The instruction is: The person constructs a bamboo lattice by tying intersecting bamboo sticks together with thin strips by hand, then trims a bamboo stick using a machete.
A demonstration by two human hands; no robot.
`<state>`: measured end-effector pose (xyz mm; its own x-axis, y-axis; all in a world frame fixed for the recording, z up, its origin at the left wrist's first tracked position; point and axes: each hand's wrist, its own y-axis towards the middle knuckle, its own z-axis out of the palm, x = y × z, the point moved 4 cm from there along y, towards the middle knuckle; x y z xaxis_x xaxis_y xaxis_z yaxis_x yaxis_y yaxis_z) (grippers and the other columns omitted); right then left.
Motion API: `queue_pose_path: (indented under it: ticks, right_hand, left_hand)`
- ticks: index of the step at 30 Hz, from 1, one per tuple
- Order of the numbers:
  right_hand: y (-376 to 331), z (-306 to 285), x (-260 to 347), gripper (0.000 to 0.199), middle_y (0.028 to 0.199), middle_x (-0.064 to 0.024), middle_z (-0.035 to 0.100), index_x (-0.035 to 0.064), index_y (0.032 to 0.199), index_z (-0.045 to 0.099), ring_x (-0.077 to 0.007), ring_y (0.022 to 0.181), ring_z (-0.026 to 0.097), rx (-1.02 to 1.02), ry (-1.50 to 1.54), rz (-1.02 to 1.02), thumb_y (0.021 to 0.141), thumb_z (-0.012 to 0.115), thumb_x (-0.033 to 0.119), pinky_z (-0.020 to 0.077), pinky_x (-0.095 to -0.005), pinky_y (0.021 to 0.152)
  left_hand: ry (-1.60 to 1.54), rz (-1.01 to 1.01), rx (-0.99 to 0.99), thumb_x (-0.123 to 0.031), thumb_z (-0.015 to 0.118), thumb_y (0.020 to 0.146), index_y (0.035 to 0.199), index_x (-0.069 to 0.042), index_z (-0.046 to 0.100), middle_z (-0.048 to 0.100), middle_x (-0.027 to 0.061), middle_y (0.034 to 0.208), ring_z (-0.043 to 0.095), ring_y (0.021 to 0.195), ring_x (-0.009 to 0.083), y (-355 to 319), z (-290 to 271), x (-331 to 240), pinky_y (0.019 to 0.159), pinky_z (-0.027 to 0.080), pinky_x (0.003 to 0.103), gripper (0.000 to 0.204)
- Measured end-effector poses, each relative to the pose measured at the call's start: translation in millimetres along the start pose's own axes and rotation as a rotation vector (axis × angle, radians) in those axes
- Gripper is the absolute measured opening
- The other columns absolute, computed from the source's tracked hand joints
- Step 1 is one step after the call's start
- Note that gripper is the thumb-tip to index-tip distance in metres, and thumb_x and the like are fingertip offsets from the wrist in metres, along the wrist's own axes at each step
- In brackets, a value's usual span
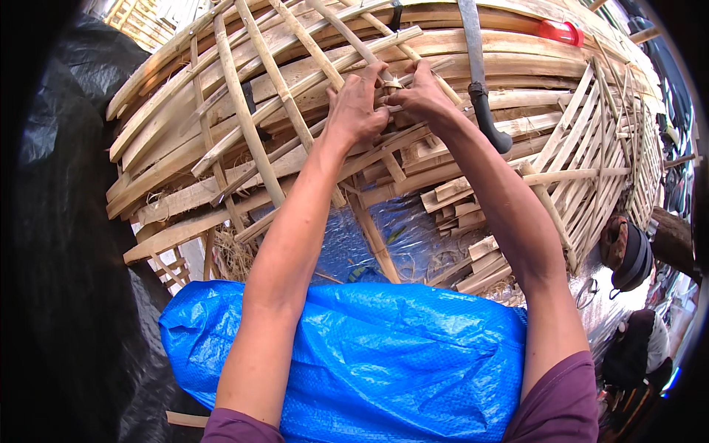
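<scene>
Both my hands meet over a frame of crossed bamboo sticks (pixel 241 103). A short, pale bamboo strip (pixel 394 83) is looped or folded around a crossing between them. My left hand (pixel 359 107) has its fingers curled against the strip and the stick beside it. From the other side, my right hand (pixel 423 94) pinches the strip with thumb and forefinger. The exact hold of the fingertips is partly hidden. Just right of my right hand lies a machete (pixel 475 52) with a black curved handle, its blade pointing away from me.
Long split bamboo slats (pixel 509 68) lie stacked under the frame. A red plastic cup (pixel 561 32) rests on them at the far right. A woven slat panel (pixel 591 140) stands right. Blue tarp (pixel 413 347) covers my lap; black sheeting (pixel 74 221) hangs at left.
</scene>
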<state>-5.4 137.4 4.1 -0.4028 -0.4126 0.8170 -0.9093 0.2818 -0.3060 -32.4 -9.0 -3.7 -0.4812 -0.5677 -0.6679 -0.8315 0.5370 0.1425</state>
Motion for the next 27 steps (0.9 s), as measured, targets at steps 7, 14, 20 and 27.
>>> queue_pose_path:
  ticks: [7,14,20,27]
  right_hand:
    - [-3,3,2,0.059,0.110,-0.0200,0.067,0.0092,0.123,0.051,-0.0359,0.107,0.063,-0.045,-0.235,-0.060,0.071,0.072,0.027,0.0445,-0.0461,0.093]
    - [-8,7,13,0.054,0.112,-0.0180,0.068,0.0108,0.118,0.059,-0.0345,0.108,0.063,-0.017,-0.318,-0.026,0.073,0.069,0.038,0.0431,-0.0498,0.095]
    - [5,2,7,0.057,0.111,-0.0225,0.067,0.0009,0.110,0.059,-0.0372,0.106,0.062,0.064,-0.238,-0.079,0.071,0.067,0.042,0.0461,-0.0439,0.093]
    - [-18,19,39,0.063,0.114,-0.0286,0.062,-0.0048,0.118,0.051,-0.0373,0.108,0.062,0.047,-0.221,-0.160,0.069,0.074,0.028,0.0481,-0.0415,0.092]
  left_hand:
    - [-0.009,0.092,-0.076,-0.016,0.069,0.070,0.142,-0.020,0.031,0.058,0.0100,0.119,0.052,0.118,0.0342,0,2,9,0.100,0.032,0.063,0.082]
    - [0.183,0.308,-0.145,-0.017,0.071,0.071,0.140,-0.016,0.038,0.041,0.0125,0.138,0.039,0.124,0.0355,-21,-35,5,0.105,0.034,0.051,0.077]
    - [0.539,0.404,0.064,-0.009,0.063,0.080,0.135,-0.014,0.043,0.041,0.0131,0.141,0.047,0.127,0.0357,-57,-140,-6,0.106,0.042,0.047,0.060]
    - [0.771,0.096,0.180,-0.010,0.063,0.085,0.123,-0.011,0.052,0.043,0.0113,0.139,0.052,0.121,0.0344,-71,-259,-21,0.103,0.043,0.044,0.040]
